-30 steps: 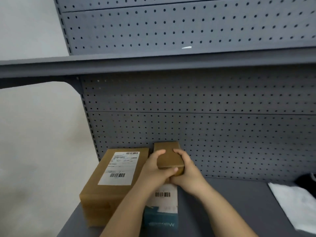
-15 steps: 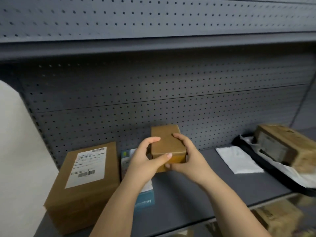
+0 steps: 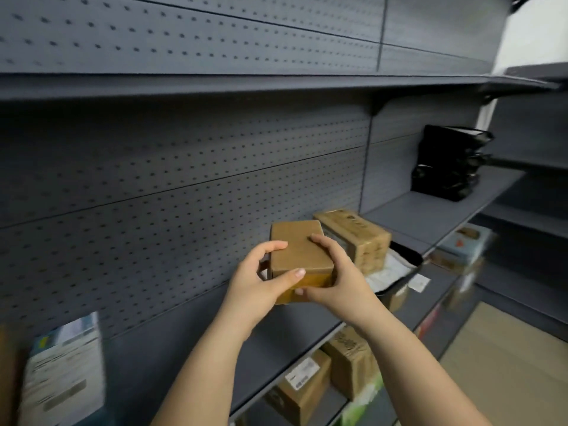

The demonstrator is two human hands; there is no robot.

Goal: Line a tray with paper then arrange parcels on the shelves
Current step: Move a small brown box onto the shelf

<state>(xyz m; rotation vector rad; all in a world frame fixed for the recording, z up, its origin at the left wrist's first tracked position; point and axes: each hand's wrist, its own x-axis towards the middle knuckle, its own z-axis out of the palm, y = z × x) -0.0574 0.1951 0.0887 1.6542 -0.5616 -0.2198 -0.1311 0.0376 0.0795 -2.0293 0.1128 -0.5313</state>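
At frame centre I hold a small brown parcel (image 3: 299,250) above the grey shelf (image 3: 292,330). My left hand (image 3: 256,282) grips its left side and my right hand (image 3: 335,279) grips its right. Immediately right, a larger brown parcel (image 3: 356,235) sits on paper (image 3: 388,269) in a black tray (image 3: 408,256).

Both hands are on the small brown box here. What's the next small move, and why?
Probably lower the small brown box onto the bare stretch of shelf just beneath it. The left hand and right hand grip it from either side and it seems lifted off the surface, with open room between the blue-and-white parcel at the left and the paper-lined tray at the right.
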